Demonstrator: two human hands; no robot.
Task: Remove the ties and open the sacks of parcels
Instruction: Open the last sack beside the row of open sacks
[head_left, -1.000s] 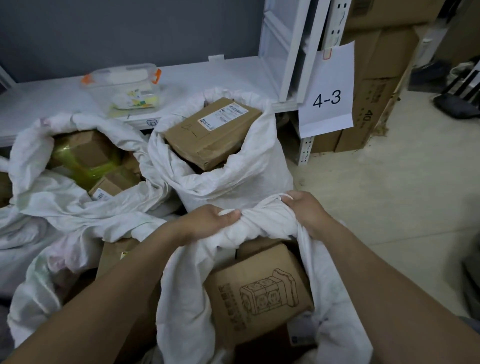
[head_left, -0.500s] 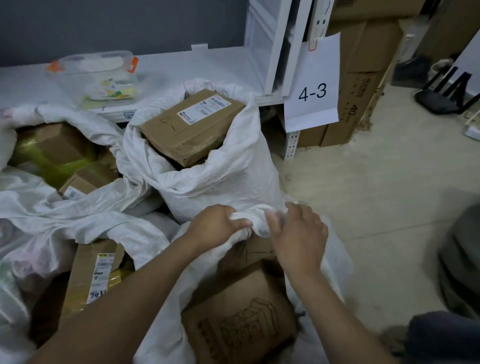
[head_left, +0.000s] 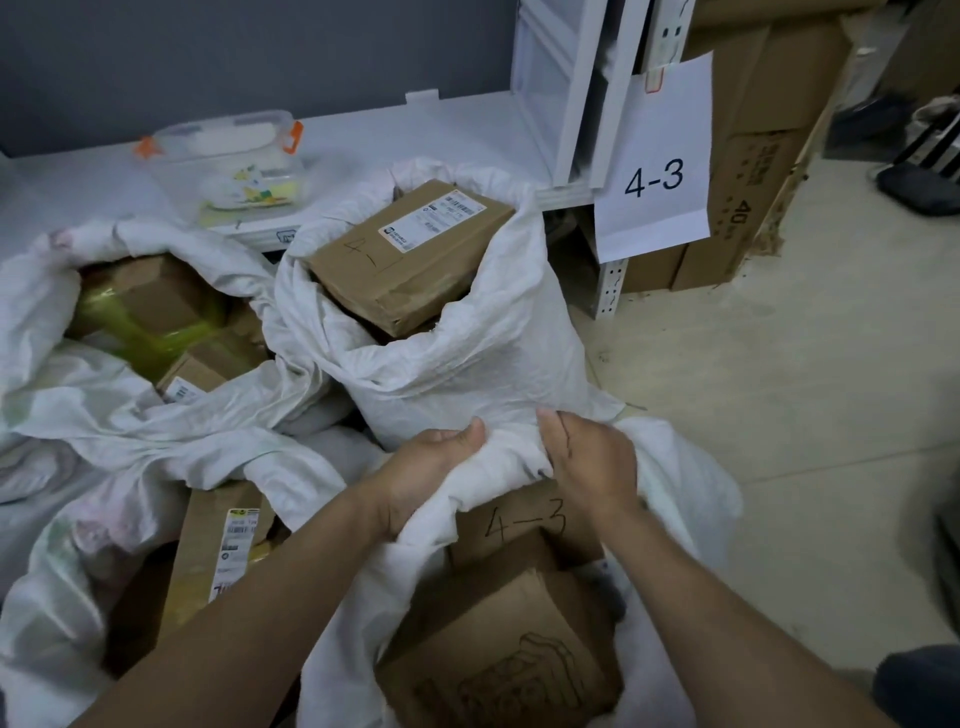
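Change from half a second ago: the two hands, then almost touching at the sack mouth, are now apart, with a bunched length of rim stretched between them. The handwritten "4-3" on the upper box, then mostly covered by cloth and the right hand, now reads in full.

Left hand (head_left: 434, 470): fingers curled over the far rim of the near sack (head_left: 675, 467), thumb on the near side, gripping the cloth. Right hand (head_left: 589, 462): the same grip, further right on the same rim. The near sack stands on the floor directly below the camera, mouth open. Inside it, the box marked 4-3 (head_left: 519, 525) sits above a printed box (head_left: 498, 660) bearing a line drawing.

Surroundings:
- The middle sack (head_left: 467, 364) touches the near sack on its far side (mouth open, a labelled box (head_left: 410, 254) protruding).
- The left sack (head_left: 104, 405) lies open, holding boxes bound in yellow-green tape (head_left: 140, 327).
- A flat box (head_left: 223, 551) with a barcode label lies between the left sack and the near sack.
- A low white shelf (head_left: 415, 130) runs along a grey wall (head_left: 260, 52) and carries a clear container (head_left: 234, 171) with orange clips.
- A paper sign (head_left: 654, 166) reading "4-3" hangs from the white rack upright (head_left: 608, 93); stacked cartons (head_left: 769, 130) stand behind it.
- The floor (head_left: 779, 389) is pale.

Limits of view: the fingertips of both hands are hidden behind the rim. The printed box is cut by the lower frame edge. The label text is too small to read. A dark object (head_left: 919, 686) at the lower right corner is cut off and cannot be identified.
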